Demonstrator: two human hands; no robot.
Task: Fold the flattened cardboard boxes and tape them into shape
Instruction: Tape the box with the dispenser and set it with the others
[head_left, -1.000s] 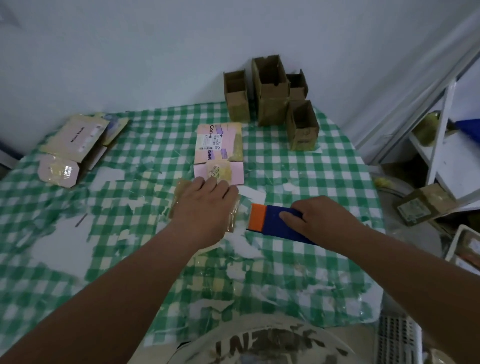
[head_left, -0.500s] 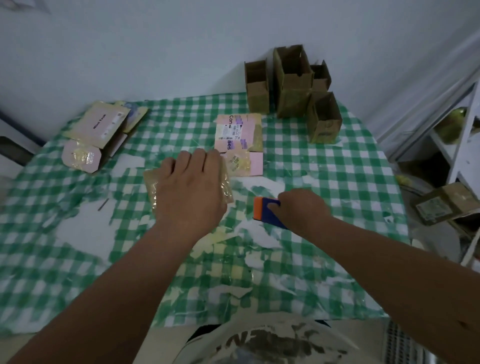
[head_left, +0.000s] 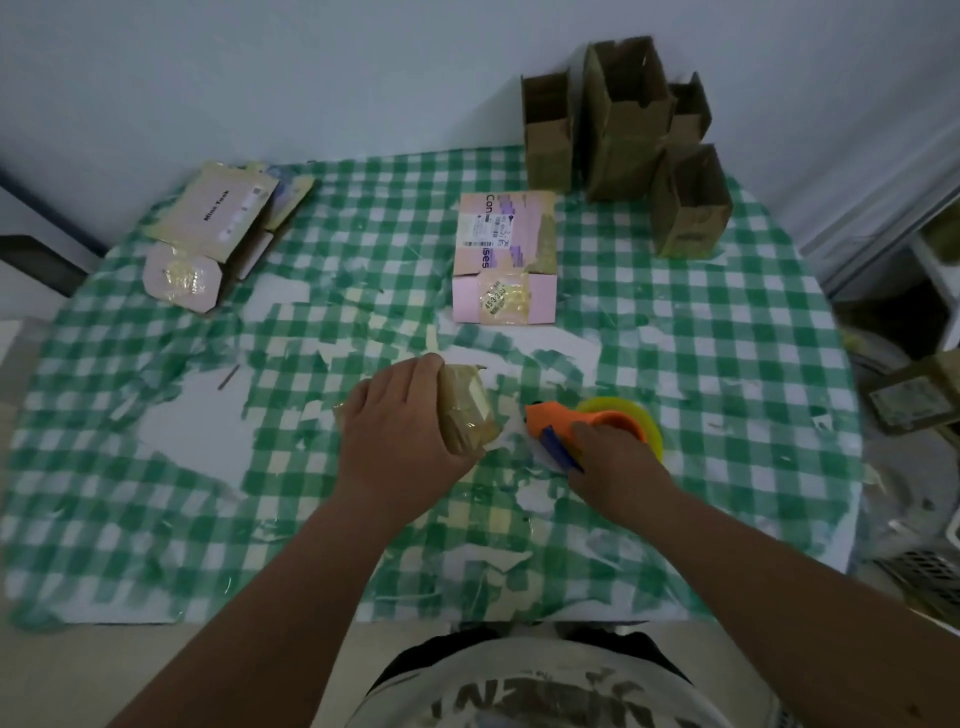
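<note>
Lifted and turned since a second ago: small brown box (head_left: 465, 413), formerly pressed flat under the palm, now tipped up on the counter (head_left: 197, 431) with a taped face toward the camera. Left hand (head_left: 402, 434) wrapped over its near-left side, grip closed around it, probably to steady it and present a seam for taping. Right hand (head_left: 613, 457) clamped on the orange tape dispenser (head_left: 576, 423), grip tight around the handle, yellow roll (head_left: 631, 418) behind the knuckles, blue blade end near the box's right edge but apparently not touching it; likely poised to lay or cut a strip. Farther out, pink flattened box (head_left: 504, 260) at centre, awaiting folding by the look of it. Pile of flattened boxes (head_left: 218, 228) at far left. Upright, open-topped finished boxes (head_left: 628, 130) clustered by the wall at far right, seemingly parked clear of the work.
</note>
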